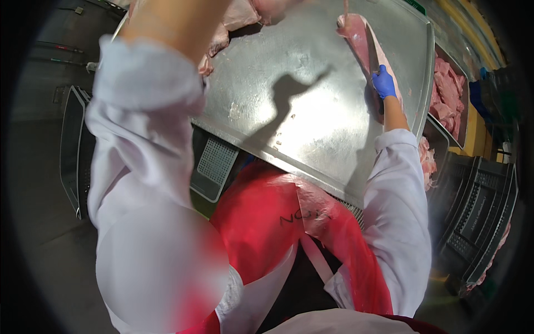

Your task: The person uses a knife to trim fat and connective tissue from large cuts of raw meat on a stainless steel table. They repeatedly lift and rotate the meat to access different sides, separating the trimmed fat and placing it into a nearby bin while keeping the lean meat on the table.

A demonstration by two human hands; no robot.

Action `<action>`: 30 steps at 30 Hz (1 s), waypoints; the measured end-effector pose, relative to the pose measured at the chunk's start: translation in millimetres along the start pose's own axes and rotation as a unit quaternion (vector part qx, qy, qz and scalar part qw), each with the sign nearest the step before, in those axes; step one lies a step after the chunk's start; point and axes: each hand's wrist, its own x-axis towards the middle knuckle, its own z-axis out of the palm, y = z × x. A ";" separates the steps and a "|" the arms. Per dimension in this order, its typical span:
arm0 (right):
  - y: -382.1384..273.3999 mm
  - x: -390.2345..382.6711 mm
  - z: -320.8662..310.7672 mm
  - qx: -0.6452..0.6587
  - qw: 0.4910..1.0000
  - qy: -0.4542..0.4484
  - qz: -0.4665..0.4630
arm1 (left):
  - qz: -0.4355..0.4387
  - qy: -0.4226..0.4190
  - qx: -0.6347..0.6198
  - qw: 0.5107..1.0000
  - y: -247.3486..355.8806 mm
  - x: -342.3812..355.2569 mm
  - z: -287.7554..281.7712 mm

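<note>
My right hand [384, 83], in a blue glove, is closed round a knife [371, 49]. The blade points away from me and lies along a long, pale pink piece of meat [357, 38] on the metal table. From the far end of this piece, a thin strip [345, 8] runs up out of the picture. My left forearm [178, 25] reaches up past the top edge on the left, so the left hand is out of view.
Several chunks of meat [239, 15] lie at the far left of the metal table [239, 94]. On the right are a metal tray [465, 114] of meat slices, a bin [442, 139] with pale trimmings and dark crates [473, 217]. A grey perforated crate [214, 167] sits below the near edge.
</note>
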 end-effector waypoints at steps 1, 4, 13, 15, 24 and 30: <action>-6.2 -8.1 1.0 0.031 0.999 0.009 -0.011 | 0.017 -0.072 -0.009 0.997 -36.6 -77.5 32.1; 3.8 -66.5 -3.0 0.089 0.995 0.033 -0.029 | -0.064 -0.283 -0.053 0.956 -92.3 -336.2 104.8; -122.6 -209.4 8.4 0.254 0.962 -0.102 -0.026 | -0.207 -0.266 -0.094 0.937 -32.0 -484.8 109.7; -162.4 -221.2 24.6 0.152 0.971 -0.143 -0.113 | -0.199 -0.345 -0.034 0.917 -34.8 -476.1 122.0; -208.8 -262.3 37.2 -0.003 0.963 -0.249 -0.099 | -0.147 -0.426 -0.042 0.892 -37.4 -500.8 122.4; -211.8 -256.0 32.0 -0.024 0.971 -0.215 -0.104 | -0.155 -0.363 -0.002 0.919 6.8 -482.2 105.9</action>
